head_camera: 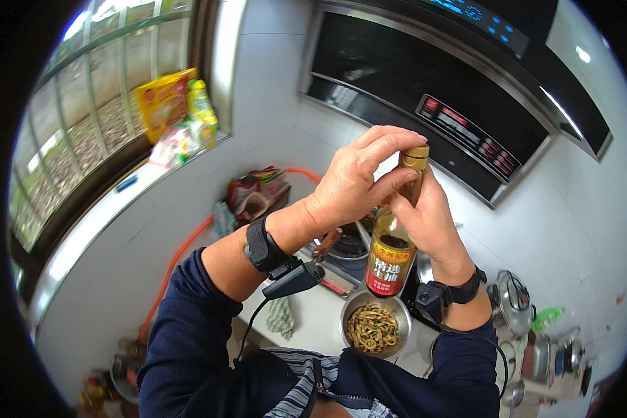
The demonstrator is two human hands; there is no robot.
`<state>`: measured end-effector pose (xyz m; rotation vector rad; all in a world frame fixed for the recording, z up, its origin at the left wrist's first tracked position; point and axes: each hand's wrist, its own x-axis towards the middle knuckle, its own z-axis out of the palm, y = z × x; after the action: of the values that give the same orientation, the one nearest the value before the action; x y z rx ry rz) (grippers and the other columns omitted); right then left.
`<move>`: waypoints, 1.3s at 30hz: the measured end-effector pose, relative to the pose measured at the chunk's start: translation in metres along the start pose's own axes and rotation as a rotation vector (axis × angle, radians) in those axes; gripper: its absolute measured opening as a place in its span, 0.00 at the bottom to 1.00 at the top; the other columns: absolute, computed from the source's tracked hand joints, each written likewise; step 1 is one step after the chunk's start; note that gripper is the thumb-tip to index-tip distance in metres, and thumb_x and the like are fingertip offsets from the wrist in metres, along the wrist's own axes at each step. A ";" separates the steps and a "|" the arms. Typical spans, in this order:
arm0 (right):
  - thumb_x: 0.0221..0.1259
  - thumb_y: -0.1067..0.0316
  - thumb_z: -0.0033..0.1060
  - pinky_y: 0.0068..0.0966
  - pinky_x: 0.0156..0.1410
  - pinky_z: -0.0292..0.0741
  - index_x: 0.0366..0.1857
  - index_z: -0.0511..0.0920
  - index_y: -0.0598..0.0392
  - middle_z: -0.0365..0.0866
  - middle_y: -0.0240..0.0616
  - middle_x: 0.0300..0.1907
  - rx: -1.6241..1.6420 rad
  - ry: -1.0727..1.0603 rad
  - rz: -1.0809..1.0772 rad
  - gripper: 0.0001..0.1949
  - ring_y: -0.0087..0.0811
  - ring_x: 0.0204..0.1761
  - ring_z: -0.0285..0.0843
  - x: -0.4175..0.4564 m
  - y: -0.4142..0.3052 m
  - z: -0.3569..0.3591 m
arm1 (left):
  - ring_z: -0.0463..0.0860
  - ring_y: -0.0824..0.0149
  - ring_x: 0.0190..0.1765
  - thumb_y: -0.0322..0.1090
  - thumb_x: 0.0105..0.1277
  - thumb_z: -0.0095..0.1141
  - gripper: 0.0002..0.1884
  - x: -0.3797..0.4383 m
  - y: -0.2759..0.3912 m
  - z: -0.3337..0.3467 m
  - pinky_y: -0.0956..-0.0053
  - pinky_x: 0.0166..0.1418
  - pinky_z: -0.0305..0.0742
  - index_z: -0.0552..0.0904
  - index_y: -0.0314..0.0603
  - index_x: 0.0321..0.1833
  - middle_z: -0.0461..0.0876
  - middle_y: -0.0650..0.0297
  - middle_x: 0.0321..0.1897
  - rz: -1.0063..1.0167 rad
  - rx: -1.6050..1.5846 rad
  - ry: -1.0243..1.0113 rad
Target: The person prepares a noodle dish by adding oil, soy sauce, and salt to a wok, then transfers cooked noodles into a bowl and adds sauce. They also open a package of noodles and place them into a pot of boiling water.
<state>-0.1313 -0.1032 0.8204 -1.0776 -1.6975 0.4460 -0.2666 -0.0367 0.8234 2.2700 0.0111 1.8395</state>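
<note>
A glass bottle of dark soy sauce (392, 261) with a gold cap is held up, slightly tilted, in front of me. My left hand (363, 170) has its fingers around the gold cap (417, 152) at the top. Around the bottle's neck my right hand (428, 214) is closed, its thumb at the front. Below the bottle's base, a steel bowl (344, 334) holds cooked strips with green bits and stands on the white counter (313, 324).
Behind the bottle, a pan with a wooden handle (328, 244) is on the stove. A green checked cloth (280, 317) lies left of the bowl. Metal pots (511, 308) stand at the right. An orange hose (175, 261) runs along the left wall; food packets (164, 102) are on the windowsill.
</note>
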 end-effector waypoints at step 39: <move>0.56 0.69 0.61 0.23 0.50 0.72 0.43 0.72 0.56 0.78 0.31 0.39 0.780 -1.700 -0.608 0.13 0.23 0.43 0.75 -0.473 -0.456 0.750 | 0.69 0.59 0.60 0.31 0.61 0.55 0.26 -0.506 0.828 -0.132 0.66 0.62 0.66 0.66 0.38 0.62 0.66 0.56 0.61 -1.227 1.414 2.038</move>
<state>-0.9721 -0.5849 0.5848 0.7568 -2.6096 1.6817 -0.6129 -0.8953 0.5048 -0.8573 2.4498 2.0976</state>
